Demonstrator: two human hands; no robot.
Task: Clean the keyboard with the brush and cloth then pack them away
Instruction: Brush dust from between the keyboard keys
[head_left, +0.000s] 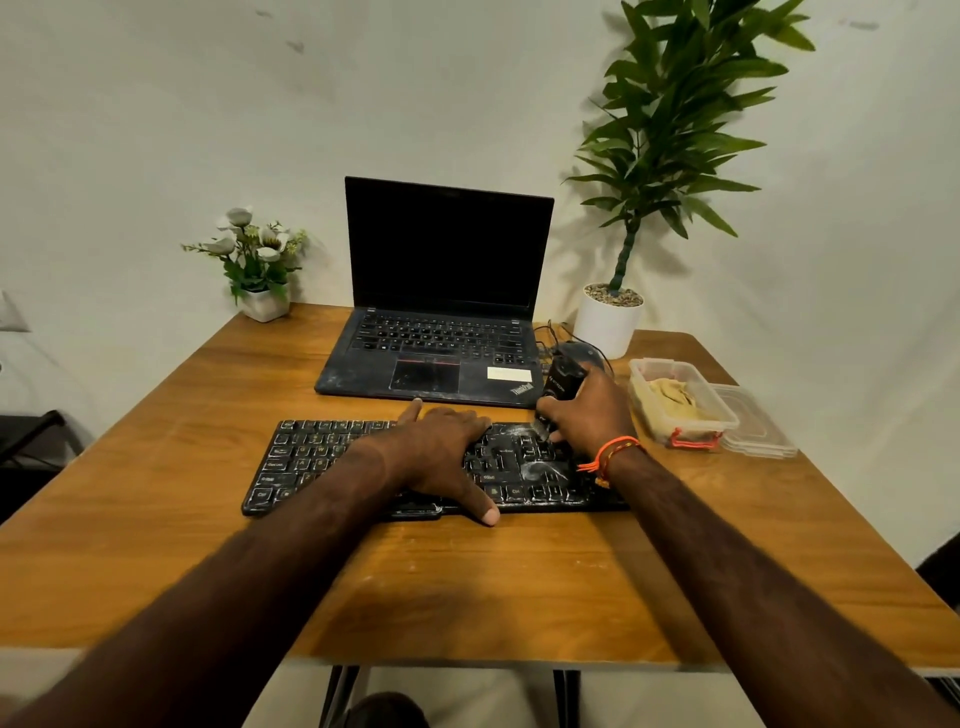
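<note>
A wooden bench (218, 467) by a pale wall carries one keyboard (322, 457) (dusty white at its right end), one laptop (441, 332), two potted plants and one clear tub (722, 410) holding a cloth (672, 402), its lid (763, 431) beside it. The left hand (441, 452) lies flat on the keys with its grip relaxed and fingers apart; the right hand (587, 410) grips one brush (563, 382), bristles on the keyboard's right end.

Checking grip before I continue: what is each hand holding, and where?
The right hand grips the brush around its black handle, bristles on the keyboard. The left hand lies flat on the keyboard, holding nothing.
</note>
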